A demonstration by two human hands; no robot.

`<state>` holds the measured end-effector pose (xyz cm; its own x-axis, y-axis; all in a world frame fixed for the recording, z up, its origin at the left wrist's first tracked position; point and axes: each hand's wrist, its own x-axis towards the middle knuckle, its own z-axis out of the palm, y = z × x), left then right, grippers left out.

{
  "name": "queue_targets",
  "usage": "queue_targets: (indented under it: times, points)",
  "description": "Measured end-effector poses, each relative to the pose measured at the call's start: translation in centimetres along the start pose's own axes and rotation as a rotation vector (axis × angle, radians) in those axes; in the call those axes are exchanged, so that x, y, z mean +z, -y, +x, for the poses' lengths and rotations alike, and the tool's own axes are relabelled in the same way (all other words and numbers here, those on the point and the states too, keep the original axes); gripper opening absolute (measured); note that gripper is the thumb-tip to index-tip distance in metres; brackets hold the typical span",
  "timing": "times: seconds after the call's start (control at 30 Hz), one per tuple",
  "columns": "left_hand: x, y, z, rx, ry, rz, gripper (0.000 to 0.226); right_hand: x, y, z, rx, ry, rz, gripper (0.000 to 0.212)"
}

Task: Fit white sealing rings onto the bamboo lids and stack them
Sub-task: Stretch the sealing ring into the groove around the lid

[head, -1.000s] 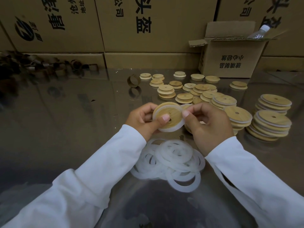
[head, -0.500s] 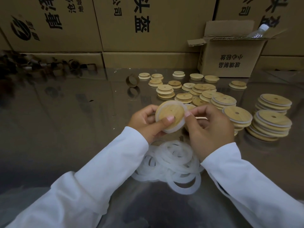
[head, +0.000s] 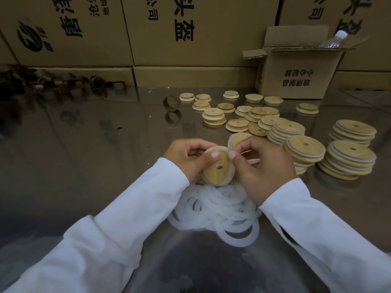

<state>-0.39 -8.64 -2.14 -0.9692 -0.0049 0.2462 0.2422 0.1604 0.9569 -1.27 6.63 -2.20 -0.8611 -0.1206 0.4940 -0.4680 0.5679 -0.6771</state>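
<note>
A round bamboo lid (head: 216, 169) with a small centre hole is held upright between both hands above the table. My left hand (head: 187, 158) grips its left edge, thumb on the face. My right hand (head: 263, 166) pinches the white sealing ring (head: 231, 169) along the lid's right rim. Below the hands lies a heap of loose white rings (head: 220, 210). Stacks of ringed lids (head: 304, 151) stand to the right, with more stacks (head: 351, 159) beyond. Bare bamboo lids (head: 237, 115) are scattered further back.
A steel table (head: 84, 155) carries everything. An open cardboard box (head: 296, 68) with a plastic bottle (head: 334, 40) stands at the back right. Large cartons (head: 190, 30) wall the rear. A brown tape core (head: 171, 102) lies mid-table; several more cores (head: 69, 85) at back left.
The lid has dropped lower and turned, so its centre hole faces me. Both thumbs have shifted to its top edge, and the ring sits closer along the rim.
</note>
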Motion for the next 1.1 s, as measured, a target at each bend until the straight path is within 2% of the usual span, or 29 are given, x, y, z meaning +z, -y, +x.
queue_targets:
  times: [0.3,0.47,0.63,0.8,0.93,1.1]
  points:
    - [-0.3,-1.3,-0.2,0.212,-0.015,0.057,0.022,-1.0,0.5,0.6,0.014,-0.046,0.055,0.018]
    - [0.0,-0.7,-0.4,0.145,-0.06,0.021,0.015,-0.5,0.5,0.0,-0.028,-0.052,0.056,0.015]
    - [0.3,-0.5,-0.2,-0.02,-0.115,-0.185,0.01,-0.1,0.4,-0.2,-0.062,-0.116,-0.003,0.008]
    - [0.1,-0.3,-0.1,-0.127,-0.007,-0.217,0.014,-0.1,0.1,-0.1,-0.057,-0.076,-0.055,0.011]
    - [0.2,-0.2,-0.3,-0.047,0.038,-0.035,0.014,0.1,0.2,-0.2,-0.077,-0.006,-0.06,0.01]
    - [0.1,-0.4,-0.3,0.014,0.037,-0.011,0.016,0.0,0.2,0.0,-0.072,-0.016,-0.036,0.013]
